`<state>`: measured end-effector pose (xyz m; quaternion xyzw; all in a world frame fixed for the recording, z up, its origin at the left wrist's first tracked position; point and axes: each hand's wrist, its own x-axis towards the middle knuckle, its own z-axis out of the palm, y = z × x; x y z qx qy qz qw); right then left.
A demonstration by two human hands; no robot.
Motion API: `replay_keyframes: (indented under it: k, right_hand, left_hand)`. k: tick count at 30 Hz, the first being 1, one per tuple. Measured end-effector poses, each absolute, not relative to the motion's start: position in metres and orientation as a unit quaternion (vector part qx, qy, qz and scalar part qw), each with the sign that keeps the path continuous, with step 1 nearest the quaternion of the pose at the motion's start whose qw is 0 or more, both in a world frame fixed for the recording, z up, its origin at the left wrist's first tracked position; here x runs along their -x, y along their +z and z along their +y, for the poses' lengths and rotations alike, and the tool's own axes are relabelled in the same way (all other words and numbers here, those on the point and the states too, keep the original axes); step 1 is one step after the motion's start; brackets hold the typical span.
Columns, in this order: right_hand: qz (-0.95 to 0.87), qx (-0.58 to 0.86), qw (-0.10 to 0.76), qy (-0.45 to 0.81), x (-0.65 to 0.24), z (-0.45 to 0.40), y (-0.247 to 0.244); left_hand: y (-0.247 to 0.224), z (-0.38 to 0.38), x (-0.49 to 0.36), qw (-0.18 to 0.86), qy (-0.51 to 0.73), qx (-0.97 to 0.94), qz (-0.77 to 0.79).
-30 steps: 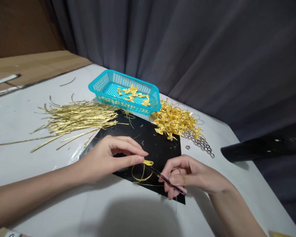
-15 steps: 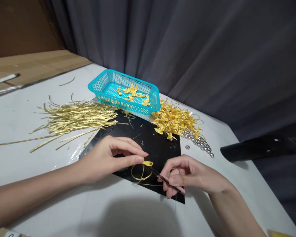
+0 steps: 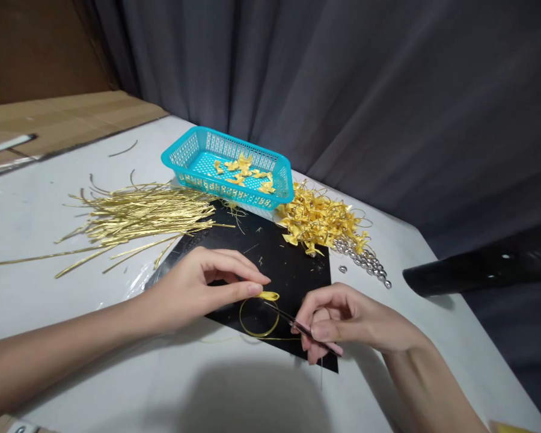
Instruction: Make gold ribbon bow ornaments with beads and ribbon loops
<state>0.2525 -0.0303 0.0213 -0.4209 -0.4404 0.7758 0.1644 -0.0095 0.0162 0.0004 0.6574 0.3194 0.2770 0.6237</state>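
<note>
Thumb and fingers of my left hand are closed in a pinch on a small yellow ribbon bow, partly hidden by the fingertips. A loop of thin gold cord hangs below the bow. In my right hand is a slim dark-tipped tool with pink handles, which looks like thread snips. Its tip is close beneath the bow, at the top of the cord loop. A loose gold strand lies across the near edge of the black mat.
Behind the mat stands a blue basket with several yellow bows. At left lies a heap of gold cords. To the right are a pile of yellow bows with cords, small silver rings and a black cylindrical object.
The cord tail that hung from the bow through the loop now lies lower, stretched across the mat's near edge. The snips have shifted slightly right and down; my left hand stays almost still.
</note>
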Motion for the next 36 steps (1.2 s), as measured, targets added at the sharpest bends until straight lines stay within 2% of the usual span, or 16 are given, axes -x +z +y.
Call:
replay_keyframes:
  k: [12,16,20,21,24,26,30,33,36]
  right_hand:
    - [-0.502,0.443,0.192,0.717,-0.26,-0.031,0.045]
    - [-0.557,0.521,0.205,0.614,-0.256,-0.031,0.044]
    - [-0.643,0.616,0.168,0.422,-0.252,-0.027,0.026]
    - [-0.653,0.617,0.164,0.407,-0.251,-0.026,0.023]
    - [-0.627,0.582,0.178,0.486,-0.247,-0.025,0.02]
    - [-0.595,0.562,0.227,0.527,-0.245,-0.027,0.026]
    - [-0.547,0.57,0.346,0.507,-0.235,-0.035,0.036]
    - [-0.498,0.595,0.359,0.52,-0.219,-0.041,0.031]
    - [-0.517,0.605,0.329,0.508,-0.199,-0.043,0.022]
  left_hand:
    - [-0.002,0.021,0.008,0.62,0.272,-0.62,0.396]
    - [-0.003,0.023,0.007,0.605,0.287,-0.622,0.407]
    - [-0.007,0.026,0.008,0.581,0.318,-0.622,0.418]
    - [-0.008,0.027,0.008,0.579,0.324,-0.622,0.416]
    - [-0.008,0.029,0.009,0.58,0.33,-0.623,0.409]
    - [-0.007,0.029,0.009,0.584,0.326,-0.622,0.409]
    - [-0.006,0.025,0.008,0.615,0.304,-0.603,0.407]
    - [-0.008,0.02,0.005,0.639,0.301,-0.585,0.4]
    - [-0.011,0.015,0.003,0.665,0.306,-0.562,0.385]
